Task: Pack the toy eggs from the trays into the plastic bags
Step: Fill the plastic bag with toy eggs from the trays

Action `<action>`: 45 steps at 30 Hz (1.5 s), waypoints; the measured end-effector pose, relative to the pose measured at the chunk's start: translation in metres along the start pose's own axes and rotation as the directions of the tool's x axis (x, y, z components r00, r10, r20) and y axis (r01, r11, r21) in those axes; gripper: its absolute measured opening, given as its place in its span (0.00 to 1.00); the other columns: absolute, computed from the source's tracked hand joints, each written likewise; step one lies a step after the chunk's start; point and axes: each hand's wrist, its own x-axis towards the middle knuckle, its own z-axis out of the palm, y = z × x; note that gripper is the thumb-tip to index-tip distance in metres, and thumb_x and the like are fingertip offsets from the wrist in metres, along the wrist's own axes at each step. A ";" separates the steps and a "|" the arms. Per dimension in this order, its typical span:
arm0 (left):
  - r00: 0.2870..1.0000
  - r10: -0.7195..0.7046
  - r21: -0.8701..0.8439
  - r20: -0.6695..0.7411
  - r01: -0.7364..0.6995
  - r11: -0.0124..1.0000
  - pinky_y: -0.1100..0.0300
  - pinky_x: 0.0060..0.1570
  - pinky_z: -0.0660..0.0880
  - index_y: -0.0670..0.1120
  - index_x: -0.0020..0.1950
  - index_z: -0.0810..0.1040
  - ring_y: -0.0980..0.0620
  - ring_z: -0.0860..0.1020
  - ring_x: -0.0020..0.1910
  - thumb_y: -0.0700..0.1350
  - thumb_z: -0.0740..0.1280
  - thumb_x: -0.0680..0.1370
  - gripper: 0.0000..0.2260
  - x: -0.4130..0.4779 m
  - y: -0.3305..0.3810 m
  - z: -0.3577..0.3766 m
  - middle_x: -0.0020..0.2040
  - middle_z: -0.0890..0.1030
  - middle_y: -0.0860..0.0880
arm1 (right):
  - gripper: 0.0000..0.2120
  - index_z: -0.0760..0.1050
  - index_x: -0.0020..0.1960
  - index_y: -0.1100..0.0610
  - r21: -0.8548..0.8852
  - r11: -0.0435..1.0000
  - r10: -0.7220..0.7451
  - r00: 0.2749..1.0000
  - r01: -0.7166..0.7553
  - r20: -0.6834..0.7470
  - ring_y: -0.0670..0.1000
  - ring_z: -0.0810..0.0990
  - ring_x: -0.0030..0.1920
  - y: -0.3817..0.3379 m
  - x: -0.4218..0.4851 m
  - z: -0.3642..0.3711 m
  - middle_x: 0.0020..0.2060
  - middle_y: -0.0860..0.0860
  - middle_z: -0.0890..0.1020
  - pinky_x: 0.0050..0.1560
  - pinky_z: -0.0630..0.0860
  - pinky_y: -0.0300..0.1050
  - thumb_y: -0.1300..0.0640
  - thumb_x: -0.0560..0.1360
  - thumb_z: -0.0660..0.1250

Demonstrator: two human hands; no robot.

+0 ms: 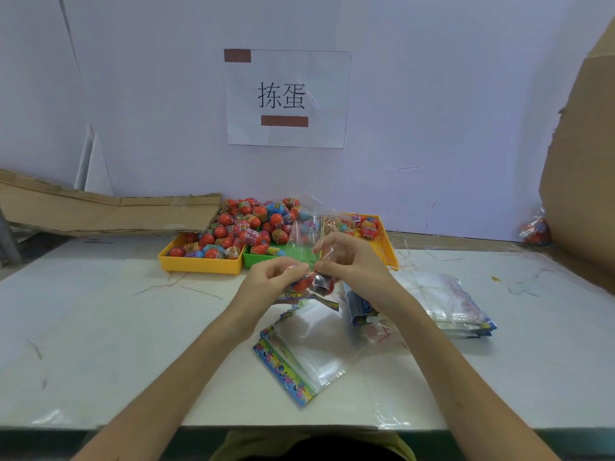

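My left hand (273, 277) and my right hand (349, 261) both pinch a clear plastic bag (309, 234) held upright above the table, just in front of the trays. Red toy eggs (304, 285) sit in the bag's lower part, between my hands. Behind it, a yellow tray (199, 262) and a green tray (256, 259) are heaped with red and blue toy eggs (246, 224). A second yellow tray (387, 244) at the right holds a few eggs.
Empty bags with colourful printed edges (293, 361) lie under my forearms. A stack of flat bags (452, 304) lies to the right. Cardboard sheets (100, 211) lean at the back left, a cardboard box (585, 161) stands far right, and a filled bag (535, 231) sits beside it.
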 end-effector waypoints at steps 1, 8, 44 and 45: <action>1.000 0.008 0.000 -0.017 -0.008 1.000 0.53 0.51 0.81 0.39 0.53 0.82 0.48 0.83 0.45 0.50 0.70 0.79 0.13 0.000 0.001 0.000 0.43 0.83 0.46 | 0.08 0.80 0.49 0.52 -0.010 1.000 0.011 1.000 -0.011 0.004 0.62 0.84 0.39 0.001 0.000 0.000 0.38 0.60 0.83 0.44 0.83 0.59 0.64 0.75 0.74; 0.992 0.018 0.008 -0.125 -0.017 1.000 0.50 0.52 0.80 0.47 0.47 0.85 0.48 0.84 0.46 0.40 0.71 0.79 0.04 0.002 0.000 -0.004 0.44 0.87 0.46 | 0.06 0.82 0.44 0.55 -0.005 1.000 -0.001 0.990 0.000 -0.144 0.49 0.82 0.36 0.002 0.002 0.000 0.38 0.55 0.84 0.37 0.79 0.44 0.55 0.78 0.72; 0.864 0.140 -0.042 -0.483 -0.183 0.982 0.72 0.36 0.75 0.48 0.47 0.81 0.63 0.81 0.39 0.40 0.71 0.79 0.03 0.003 -0.001 -0.004 0.43 0.85 0.49 | 0.21 0.70 0.71 0.56 -0.816 0.523 0.256 0.958 -0.248 -0.127 0.61 0.79 0.58 0.066 0.115 -0.018 0.61 0.59 0.80 0.49 0.75 0.50 0.55 0.79 0.65; 0.874 0.125 -0.054 -0.470 -0.170 0.984 0.71 0.37 0.75 0.47 0.48 0.81 0.63 0.81 0.40 0.40 0.71 0.79 0.03 0.003 -0.002 -0.004 0.44 0.85 0.48 | 0.19 0.72 0.69 0.54 -0.819 0.518 0.237 0.961 -0.248 -0.142 0.60 0.79 0.57 0.066 0.112 -0.020 0.60 0.58 0.81 0.50 0.76 0.51 0.54 0.79 0.66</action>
